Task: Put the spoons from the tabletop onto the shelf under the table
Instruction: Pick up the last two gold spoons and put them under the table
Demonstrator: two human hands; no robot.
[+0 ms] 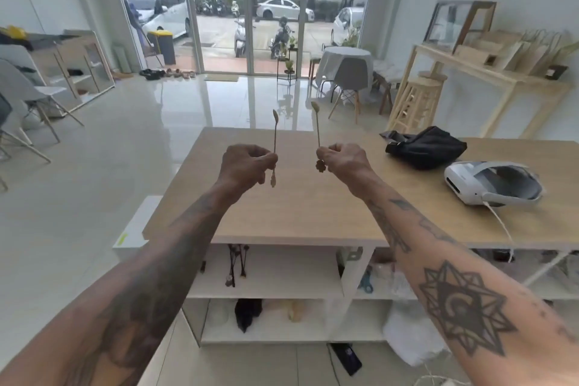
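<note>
Standing at the wooden table in a bright tiled room, we pinch one spoon upright in our left hand, another spoon in our right hand; a black bag lies far right.

Two slim golden spoons — upright, bowls up — above the tabletop

No text, label or number is legible on anything here.
</note>
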